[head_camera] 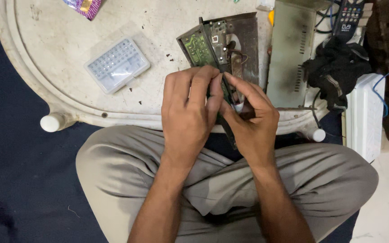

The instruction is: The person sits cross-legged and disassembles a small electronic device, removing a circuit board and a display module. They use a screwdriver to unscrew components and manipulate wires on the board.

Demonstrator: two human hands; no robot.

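Together both hands (219, 112) pinch the opened device (221, 49) (tilted) between them.

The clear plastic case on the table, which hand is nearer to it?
Left. The left hand is just right of the clear plastic case; the right hand is farther right, beyond it.
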